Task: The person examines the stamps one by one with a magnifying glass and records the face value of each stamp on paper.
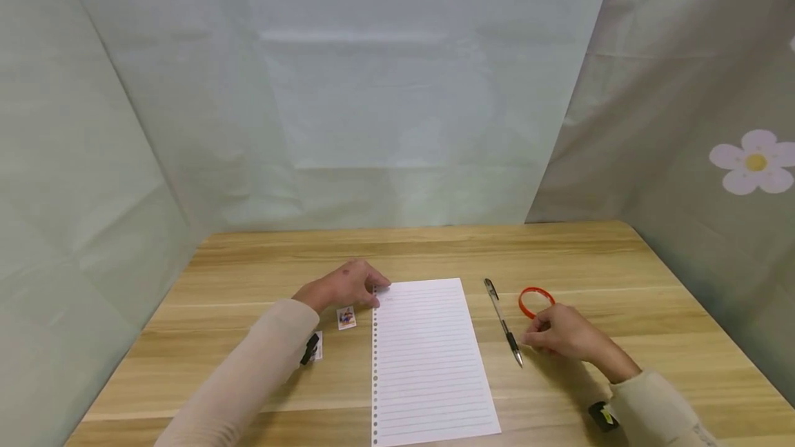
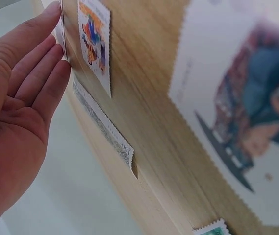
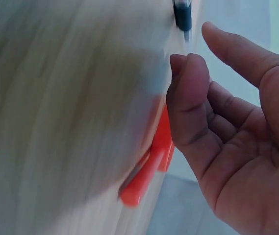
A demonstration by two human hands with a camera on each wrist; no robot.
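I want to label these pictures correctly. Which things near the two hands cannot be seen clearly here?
- Stamp design: too small in the head view, blurred in the left wrist view.
- Second stamp: partly hidden by the left sleeve in the head view.
- Pen: cut off by the top edge in the right wrist view.
- Orange band: blurred there, partly behind the right hand.
- Lined paper: bottom cut off in the head view.

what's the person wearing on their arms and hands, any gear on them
Both arms are in long beige sleeves: the left sleeve and right sleeve. The left hand and right hand are bare. A small black device sits at each wrist, the right one with a yellow mark.
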